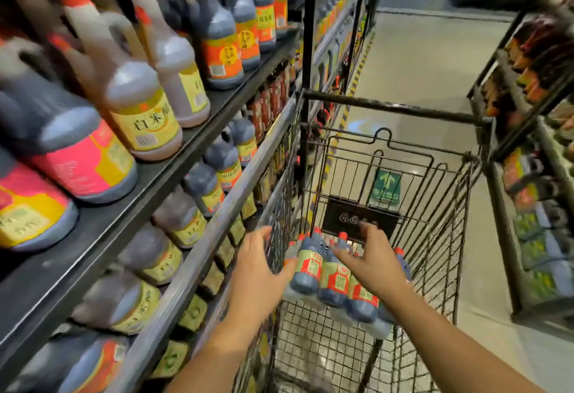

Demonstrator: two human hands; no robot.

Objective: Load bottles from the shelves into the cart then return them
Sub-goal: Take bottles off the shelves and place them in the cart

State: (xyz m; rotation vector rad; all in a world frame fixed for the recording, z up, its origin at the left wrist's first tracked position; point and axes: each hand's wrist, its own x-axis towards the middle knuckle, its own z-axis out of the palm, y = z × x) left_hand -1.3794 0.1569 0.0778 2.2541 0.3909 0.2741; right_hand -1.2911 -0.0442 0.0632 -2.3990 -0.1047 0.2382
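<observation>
The bundle of bottles (334,277), dark with red caps and red-and-green labels, sits inside the cart (447,225), close to the cart wall on the shelf side and apparently a little above the cart's mesh floor (310,330); I cannot tell whether it rests on anything beneath. The left hand (259,271) is spread, its palm and thumb pressed against the side of the bundle nearest that wall. The right hand (374,265) lies spread over the shoulders and necks on the bundle's other side, fingers fairly straight rather than wrapped round any one bottle. Whether the pack is going down into the cart or coming out is not clear, but either way this looks like a squeeze hold between two flat hands. It will probably go best with even inward pressure, the bundle level, and the move straight up or down so the caps miss the wire panel at the cart's far end. A hand slid under the base would likely be safer, since smooth bottles can slip. The shelves (174,156) beside the cart hold large jugs (136,97).
</observation>
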